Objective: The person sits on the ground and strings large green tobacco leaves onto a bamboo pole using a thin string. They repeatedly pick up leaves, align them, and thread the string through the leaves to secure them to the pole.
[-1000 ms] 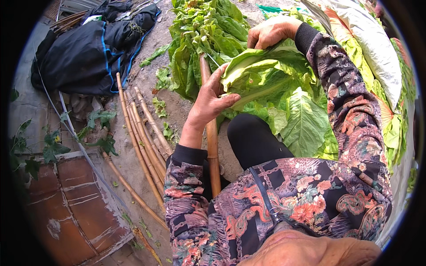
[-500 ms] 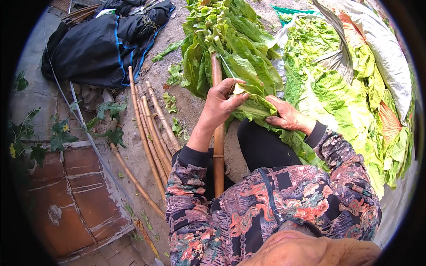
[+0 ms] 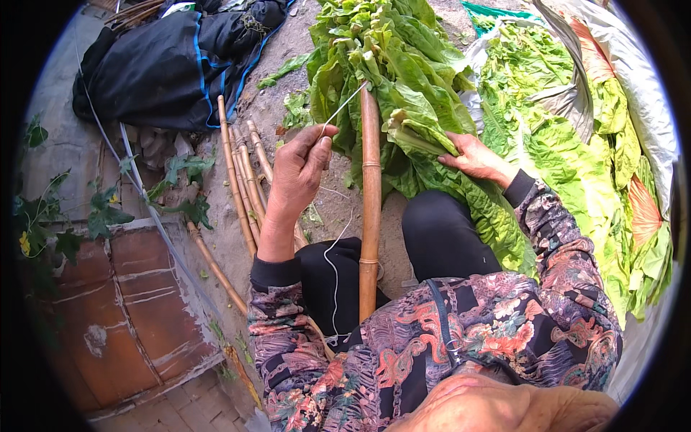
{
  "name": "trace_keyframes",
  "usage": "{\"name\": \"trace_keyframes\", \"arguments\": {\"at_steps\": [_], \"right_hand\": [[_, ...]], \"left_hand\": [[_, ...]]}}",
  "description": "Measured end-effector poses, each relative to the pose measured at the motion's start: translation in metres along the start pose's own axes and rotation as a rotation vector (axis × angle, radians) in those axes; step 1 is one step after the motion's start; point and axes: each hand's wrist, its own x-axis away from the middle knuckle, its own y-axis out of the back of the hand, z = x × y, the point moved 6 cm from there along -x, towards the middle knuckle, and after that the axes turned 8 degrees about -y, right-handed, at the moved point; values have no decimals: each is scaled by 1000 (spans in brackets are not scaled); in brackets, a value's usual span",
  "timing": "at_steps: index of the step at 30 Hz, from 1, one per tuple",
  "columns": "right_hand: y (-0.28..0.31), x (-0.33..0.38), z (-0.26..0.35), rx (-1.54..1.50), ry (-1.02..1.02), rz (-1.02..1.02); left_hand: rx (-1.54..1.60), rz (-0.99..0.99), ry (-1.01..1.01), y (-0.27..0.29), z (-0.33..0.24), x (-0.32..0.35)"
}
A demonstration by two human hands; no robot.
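Left hand: fingers pinch white string, taut toward 1 o'clock, likely for tension. Bamboo pole central, leaf bundle at its 12 o'clock end. Right hand: fingers grip leaves, apparently to aim stems at 10 o'clock.

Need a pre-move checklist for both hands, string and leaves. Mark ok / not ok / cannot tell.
1. String pinched in left hand: ok.
2. String straight between left hand and pole: ok, no sag visible.
3. Slack taken out of the string's other stretch: not ok, it curves loosely below the left hand.
4. Leaves gripped by right hand: ok, near the stem ends.
5. Those stem ends touching the pole: cannot tell, depth is unclear.
6. More leaves nearby: ok, leaf pile lies to the right.
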Motion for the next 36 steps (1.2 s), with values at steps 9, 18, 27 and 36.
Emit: {"name": "trace_keyframes", "arguments": {"at_steps": [9, 18, 27, 36], "right_hand": [[-54, -60, 54, 35, 195, 243], [-35, -113, 20, -594, -1, 19], [-36, -99, 54, -183, 12, 236], [-18, -168, 31, -342, 91, -667]], "left_hand": [[-51, 462, 287, -29, 56, 40], [-59, 610, 430, -38, 127, -6], [-417, 555, 198, 5, 108, -152], [-315, -14, 17, -45, 45, -151]]}}
